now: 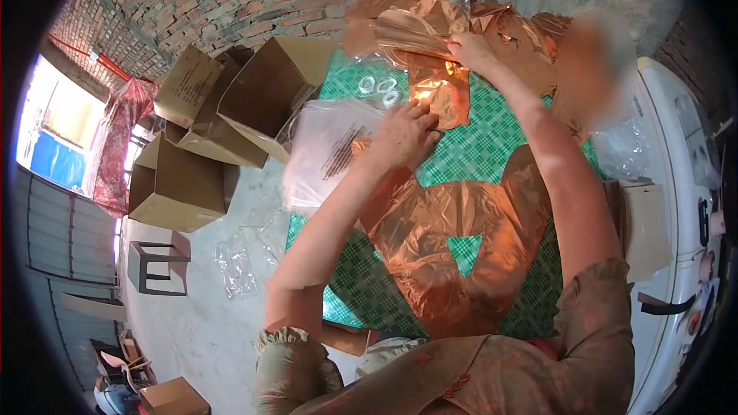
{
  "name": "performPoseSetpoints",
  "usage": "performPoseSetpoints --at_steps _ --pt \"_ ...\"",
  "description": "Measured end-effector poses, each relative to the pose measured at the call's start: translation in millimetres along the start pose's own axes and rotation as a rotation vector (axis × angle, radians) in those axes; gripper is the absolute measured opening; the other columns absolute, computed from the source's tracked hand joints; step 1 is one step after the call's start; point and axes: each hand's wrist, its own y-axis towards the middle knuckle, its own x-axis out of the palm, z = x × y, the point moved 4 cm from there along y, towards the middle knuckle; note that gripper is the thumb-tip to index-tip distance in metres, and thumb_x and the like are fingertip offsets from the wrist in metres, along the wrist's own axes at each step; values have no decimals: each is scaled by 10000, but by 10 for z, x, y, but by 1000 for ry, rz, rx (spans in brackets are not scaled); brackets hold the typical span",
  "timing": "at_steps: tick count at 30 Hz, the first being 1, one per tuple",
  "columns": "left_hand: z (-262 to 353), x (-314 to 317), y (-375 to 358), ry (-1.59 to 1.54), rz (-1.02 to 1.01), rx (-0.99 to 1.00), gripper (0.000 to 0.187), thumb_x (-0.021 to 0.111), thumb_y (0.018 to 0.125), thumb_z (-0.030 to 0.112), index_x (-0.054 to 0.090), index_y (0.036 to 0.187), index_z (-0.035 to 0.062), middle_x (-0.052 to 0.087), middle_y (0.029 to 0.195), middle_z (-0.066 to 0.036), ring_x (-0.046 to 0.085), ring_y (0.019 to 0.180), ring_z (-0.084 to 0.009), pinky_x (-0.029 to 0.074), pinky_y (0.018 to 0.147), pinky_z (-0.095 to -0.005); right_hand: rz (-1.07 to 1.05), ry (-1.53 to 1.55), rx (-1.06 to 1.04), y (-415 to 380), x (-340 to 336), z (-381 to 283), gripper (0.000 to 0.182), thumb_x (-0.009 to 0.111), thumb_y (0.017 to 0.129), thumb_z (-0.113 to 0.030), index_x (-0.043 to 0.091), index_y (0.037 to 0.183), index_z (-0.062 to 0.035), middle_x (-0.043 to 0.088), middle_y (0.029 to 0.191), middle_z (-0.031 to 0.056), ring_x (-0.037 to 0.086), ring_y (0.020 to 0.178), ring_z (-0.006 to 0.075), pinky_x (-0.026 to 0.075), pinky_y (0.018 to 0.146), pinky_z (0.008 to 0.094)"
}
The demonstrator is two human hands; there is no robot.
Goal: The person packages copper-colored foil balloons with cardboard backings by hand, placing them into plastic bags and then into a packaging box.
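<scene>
My right hand [473, 52] pinches the edge of a flat copper-coloured foil balloon [447, 100] at the back of the table. My left hand [403, 132] rests on the near end of that same foil, fingers stretched out over it. Close to my body lies a larger uninflated foil balloon [415, 242] shaped like a letter A, with a triangular hole. More crumpled copper foil balloons [516, 54] are heaped behind and to the right of my right hand. Clear plastic bags [330, 150] with dark printing lie beside my left forearm.
White rings [387, 86] sit on the green patterned tablecloth [492, 138]. Open cardboard boxes [257, 88] stand to the left, by the brick wall [254, 0]. A white appliance [669, 184] borders the right side. A small dark stool [159, 267] stands on the floor.
</scene>
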Motion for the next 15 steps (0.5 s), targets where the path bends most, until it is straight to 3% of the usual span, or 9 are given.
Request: performPoseSetpoints --at_steps 3,9,12,13,15 --pt "-34 86 -6 18 64 22 341 614 980 322 632 1252 117 588 1410 -119 520 1357 -331 375 1128 -507 -18 -128 25 194 -212 -57 300 621 917 -312 745 994 -50 720 990 236 697 943 431 543 816 500" --pt "-36 69 -69 -46 218 53 379 683 935 340 698 1231 103 642 1366 -106 562 1294 -302 408 1085 -458 221 -197 223 696 -571 -28 263 590 899 -303 748 960 -102 745 949 184 721 909 389 553 770 489" --pt "-34 75 -70 -71 251 43 374 702 923 322 697 1224 101 643 1355 -106 560 1290 -312 414 1081 -460 268 -5 251 816 -610 -37 272 587 939 -293 748 1023 -91 764 940 173 740 962 338 568 784 470" --pt "-32 74 -69 -74 256 39 364 703 928 312 694 1224 101 646 1349 -105 558 1294 -315 417 1082 -462 113 239 319 869 -522 42 405 618 969 -303 650 1283 -48 748 1106 196 710 1117 310 573 886 462" --pt "-19 84 -85 -81 252 28 355 705 931 305 694 1222 102 646 1347 -105 553 1302 -317 417 1088 -464 332 223 198 807 -325 80 540 643 970 -289 511 1425 -30 689 1244 219 669 1198 320 562 950 444"
